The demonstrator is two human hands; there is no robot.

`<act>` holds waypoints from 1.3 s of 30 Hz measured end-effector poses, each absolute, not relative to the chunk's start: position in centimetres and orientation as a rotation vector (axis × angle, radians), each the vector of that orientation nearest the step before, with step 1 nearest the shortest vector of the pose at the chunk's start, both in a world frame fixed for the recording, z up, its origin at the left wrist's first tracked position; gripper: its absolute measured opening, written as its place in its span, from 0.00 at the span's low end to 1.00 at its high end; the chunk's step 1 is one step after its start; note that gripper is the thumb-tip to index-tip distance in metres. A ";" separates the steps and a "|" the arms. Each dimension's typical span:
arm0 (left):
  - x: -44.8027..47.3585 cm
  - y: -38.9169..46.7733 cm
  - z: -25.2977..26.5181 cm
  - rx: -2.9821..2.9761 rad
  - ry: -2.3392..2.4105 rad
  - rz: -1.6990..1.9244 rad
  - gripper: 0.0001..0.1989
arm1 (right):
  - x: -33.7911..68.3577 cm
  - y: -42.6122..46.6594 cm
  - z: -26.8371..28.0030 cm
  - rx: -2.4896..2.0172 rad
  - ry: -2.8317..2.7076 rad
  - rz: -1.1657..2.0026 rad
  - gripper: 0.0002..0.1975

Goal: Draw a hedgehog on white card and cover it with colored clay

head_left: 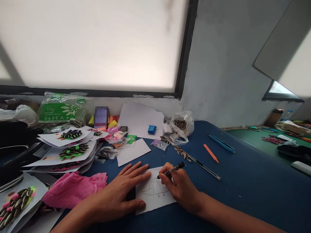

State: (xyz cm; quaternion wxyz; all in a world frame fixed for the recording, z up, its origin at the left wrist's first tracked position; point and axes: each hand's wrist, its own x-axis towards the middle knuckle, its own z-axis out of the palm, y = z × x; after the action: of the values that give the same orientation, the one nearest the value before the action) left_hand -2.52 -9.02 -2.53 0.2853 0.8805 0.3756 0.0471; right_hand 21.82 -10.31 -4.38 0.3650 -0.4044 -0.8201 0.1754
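My right hand grips a black pen, its tip down at the drawing. Under it lies a small white sheet of paper bearing an outlined animal with a pointed snout, an eye, short legs and small marks on its back. Spread flat, my left hand rests over the sheet's left edge with fingers apart. The part of the drawing at the right is covered by my right hand. A pink cloth lies to the left of my left hand.
Papers decorated with sunflower seeds are stacked at left. Behind lie a blank white sheet, a blue clay lump and a bag of seeds. To the right are a clear pen, an orange marker and blue tweezers.
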 end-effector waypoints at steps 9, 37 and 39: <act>-2.3 -9.2 -2.4 2.355 1.019 0.110 0.34 | 21.7 -10.3 -4.3 -1.053 -2.129 0.503 0.13; -2.5 -9.0 -2.5 2.363 0.992 0.136 0.34 | 21.8 -10.4 -4.3 -1.017 -2.087 0.516 0.11; -2.5 -9.0 -2.6 2.366 0.994 0.134 0.34 | 21.8 -10.4 -4.2 -1.049 -2.063 0.503 0.12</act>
State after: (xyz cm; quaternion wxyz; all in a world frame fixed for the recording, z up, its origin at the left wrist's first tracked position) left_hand -2.53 -8.98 -2.63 0.2820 0.8833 0.3711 0.0499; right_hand 21.80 -10.42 -4.24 0.3769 -0.4101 -0.8069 0.1968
